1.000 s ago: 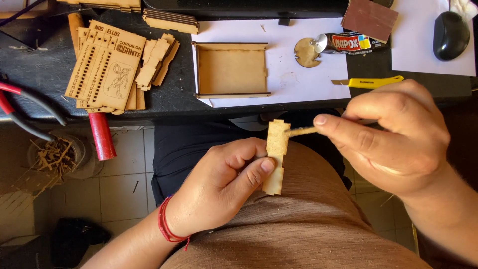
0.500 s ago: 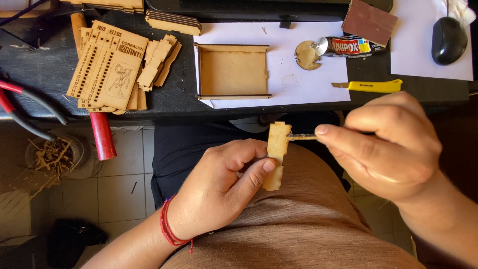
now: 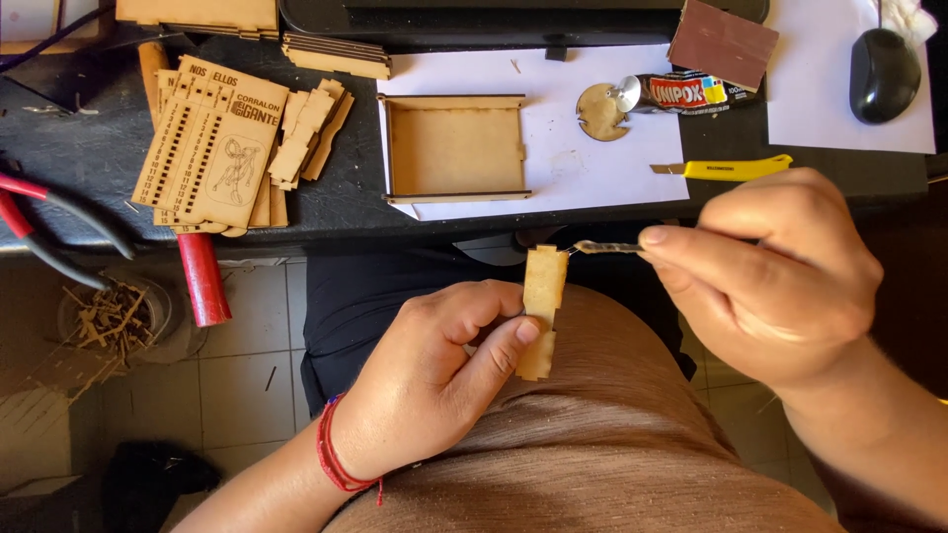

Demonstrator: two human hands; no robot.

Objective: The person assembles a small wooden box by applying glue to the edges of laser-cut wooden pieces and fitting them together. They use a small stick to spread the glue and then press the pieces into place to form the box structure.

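My left hand (image 3: 434, 370) pinches a small notched wooden piece (image 3: 542, 308) upright over my lap, thumb on its lower half. My right hand (image 3: 780, 271) grips a thin metal tool (image 3: 604, 248) between thumb and forefinger; the tool's tip touches the upper right corner of the wooden piece. A red cord bracelet sits on my left wrist.
On the dark desk lie an open shallow wooden box (image 3: 454, 148) on white paper, a stack of laser-cut wooden panels (image 3: 212, 148), a glue tube (image 3: 676, 92), a yellow utility knife (image 3: 726, 169), a computer mouse (image 3: 882, 74) and red-handled pliers (image 3: 39, 222). A bin of wood scraps (image 3: 114, 316) stands on the tiled floor.
The tool's tip has stayed against the top of the wooden piece while my right hand shifted slightly. The left hand keeps the same grip.
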